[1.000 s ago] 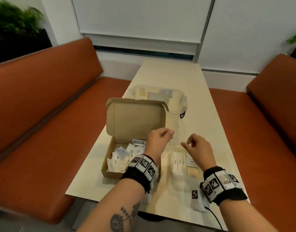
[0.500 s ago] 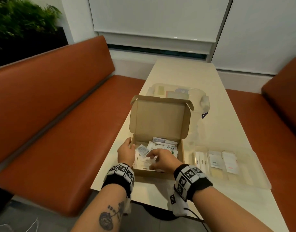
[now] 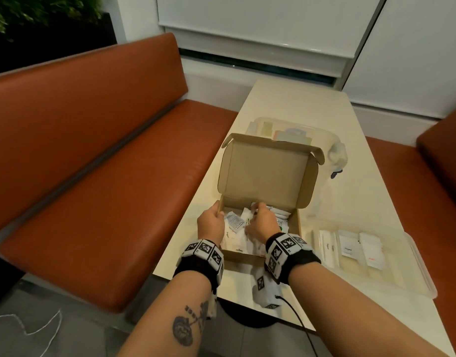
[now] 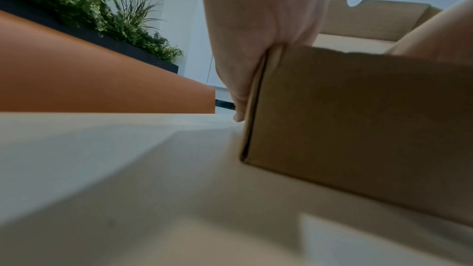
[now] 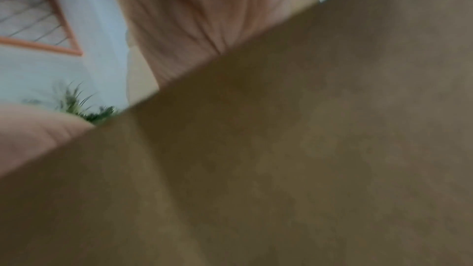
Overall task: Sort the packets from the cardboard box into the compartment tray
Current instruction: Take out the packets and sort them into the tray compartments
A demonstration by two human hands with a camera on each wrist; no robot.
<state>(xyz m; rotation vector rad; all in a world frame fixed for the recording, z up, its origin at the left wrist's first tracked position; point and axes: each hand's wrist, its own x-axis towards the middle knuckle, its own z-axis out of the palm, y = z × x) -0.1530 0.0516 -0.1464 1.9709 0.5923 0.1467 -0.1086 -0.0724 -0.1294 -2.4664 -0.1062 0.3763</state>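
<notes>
the left hand grips the cardboard box by its left wall while the right hand reaches among the packets inside, its grasp hidden; these look light, limp and slick, best pinched by an edge, for the compartment tray beside.

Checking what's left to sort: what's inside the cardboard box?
The cardboard box holds loose white packets; the right hand covers some, so no count.

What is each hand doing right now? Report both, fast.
Left hand: grips the left wall of the cardboard box, thumb outside.
Right hand: inside the box among the packets; whether its fingers hold one cannot be told.
</notes>
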